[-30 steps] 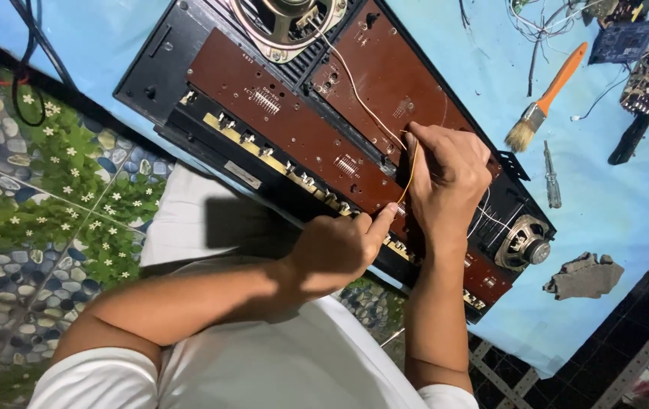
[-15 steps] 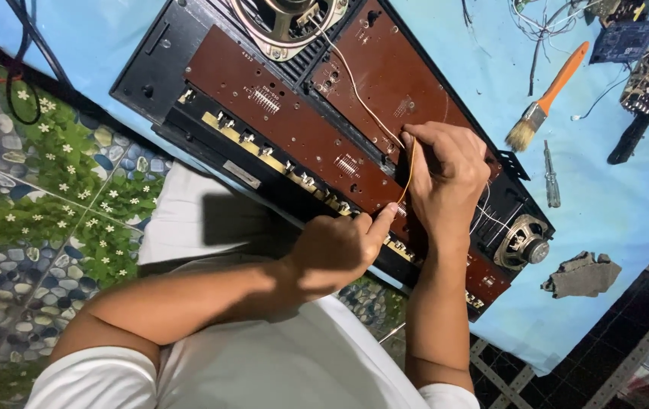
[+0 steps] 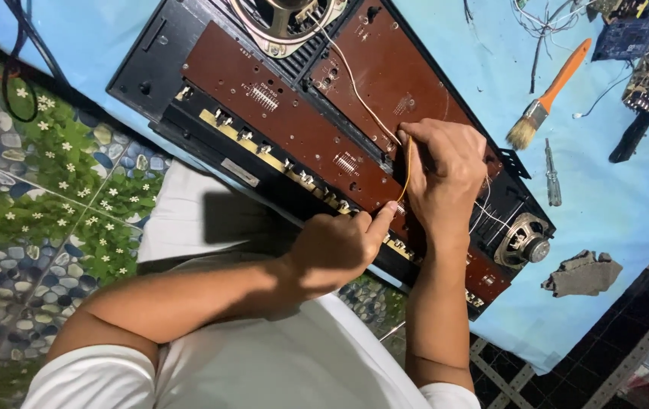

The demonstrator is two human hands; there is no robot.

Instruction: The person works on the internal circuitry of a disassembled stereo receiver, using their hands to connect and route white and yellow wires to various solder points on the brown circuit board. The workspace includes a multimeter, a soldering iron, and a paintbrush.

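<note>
Right hand (image 3: 446,178) grip pinches a yellow wire (image 3: 406,163) over the brown board (image 3: 294,121); left hand (image 3: 340,246), fingers curled, rests just below it.

My left forearm runs in from the lower left, bare below a white sleeve, wrist straight. My left hand (image 3: 336,246) is curled into a loose fist with the thumb stretched up and to the right. My right forearm rises almost vertically from the near edge, wrist bent slightly left. My right hand (image 3: 442,170) is cupped palm-down, fingers bunched together and pinched closed at the far left.
</note>
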